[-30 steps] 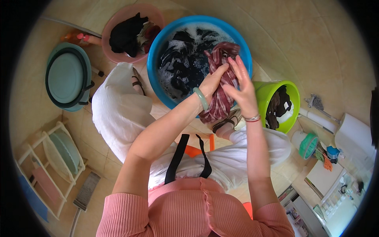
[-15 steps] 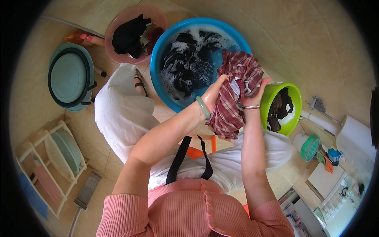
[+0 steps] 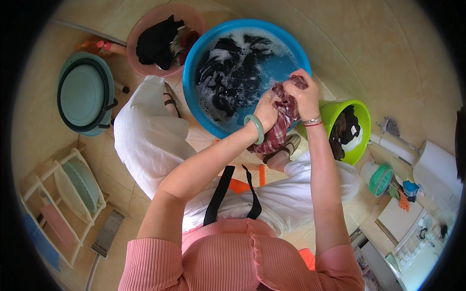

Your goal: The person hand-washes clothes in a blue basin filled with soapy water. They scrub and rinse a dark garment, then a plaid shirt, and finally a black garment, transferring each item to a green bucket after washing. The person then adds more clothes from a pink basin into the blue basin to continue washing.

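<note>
A bunched red plaid garment (image 3: pixel 275 137) is gripped in both fists over the near right rim of a large blue tub (image 3: pixel 190 92). My left hand (image 3: pixel 266 111), with a green bangle at its wrist, clenches its middle. Farther up and to the right, my right hand (image 3: pixel 304 94) is closed round the other end, a bit of cloth poking out above the fingers. The plaid's loose lower end hangs toward me, outside the tub. Dark clothes (image 3: pixel 232 72) lie in the tub's sudsy water.
Right of the tub, a lime green bucket (image 3: pixel 365 127) holds dark and white clothes. A pink basin (image 3: pixel 137 30) with clothes stands at the back left. Folded basins (image 3: pixel 83 97) lean at the left, near a white rack (image 3: pixel 73 213). A brush (image 3: pixel 108 233) lies on the floor.
The plaid garment, spread loosely across my hands before, is now squeezed into a narrow bunch. My right hand has turned over and closed round it; my left hand has tightened.
</note>
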{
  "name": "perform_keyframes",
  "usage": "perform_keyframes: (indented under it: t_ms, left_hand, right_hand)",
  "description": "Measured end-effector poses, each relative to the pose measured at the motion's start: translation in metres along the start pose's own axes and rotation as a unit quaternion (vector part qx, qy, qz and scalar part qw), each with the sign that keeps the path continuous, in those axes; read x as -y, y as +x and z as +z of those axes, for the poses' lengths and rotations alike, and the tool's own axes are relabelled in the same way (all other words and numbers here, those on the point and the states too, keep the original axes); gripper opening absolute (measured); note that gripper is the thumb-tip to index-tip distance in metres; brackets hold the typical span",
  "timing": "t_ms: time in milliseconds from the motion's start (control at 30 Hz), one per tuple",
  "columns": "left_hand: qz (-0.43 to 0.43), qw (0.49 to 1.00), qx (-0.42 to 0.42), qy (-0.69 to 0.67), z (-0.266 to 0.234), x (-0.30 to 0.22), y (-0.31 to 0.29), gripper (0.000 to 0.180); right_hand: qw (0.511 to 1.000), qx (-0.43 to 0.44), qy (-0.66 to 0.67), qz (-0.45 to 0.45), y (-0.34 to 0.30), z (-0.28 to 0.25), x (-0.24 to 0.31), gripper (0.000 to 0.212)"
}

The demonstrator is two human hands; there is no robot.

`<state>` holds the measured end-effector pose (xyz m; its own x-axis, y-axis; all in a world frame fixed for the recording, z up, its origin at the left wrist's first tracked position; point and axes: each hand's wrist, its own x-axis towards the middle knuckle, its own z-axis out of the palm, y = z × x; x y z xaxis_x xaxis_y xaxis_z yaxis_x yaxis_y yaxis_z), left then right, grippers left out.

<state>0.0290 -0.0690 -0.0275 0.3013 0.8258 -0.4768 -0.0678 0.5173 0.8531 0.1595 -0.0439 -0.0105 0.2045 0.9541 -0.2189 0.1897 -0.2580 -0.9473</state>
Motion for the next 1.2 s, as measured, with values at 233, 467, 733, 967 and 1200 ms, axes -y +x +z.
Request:
perform_keyframes:
  t_ms: [233,467,733,967,1200]
  left_hand:
    - [-0.002,1.0,-0.005,0.005,-0.003,0.047,0.016,0.042]
    - [0.047,0.984,0.14,-0.096,-0.001,-0.002,-0.005,0.065]
    - [-0.146,0.974,0.061,-0.162,-0.017,-0.014,0.0,0.059]
    - [-0.225,0.912,0.182,-0.291,-0.025,-0.017,0.005,0.05]
    - [0.022,0.999,0.034,-0.001,-0.009,0.011,0.009,0.072]
  right_hand:
    - [0.991,-0.046,-0.126,-0.011,0.001,0.014,-0.013,0.026]
    - [0.981,0.006,-0.189,-0.042,0.011,0.004,0.0,0.059]
    - [0.928,0.214,0.303,0.01,0.004,-0.018,-0.002,0.072]
    - [0.909,0.218,0.353,0.029,0.006,-0.007,0.01,0.072]
    - [0.985,0.086,0.12,0.084,0.006,0.0,0.023,0.024]
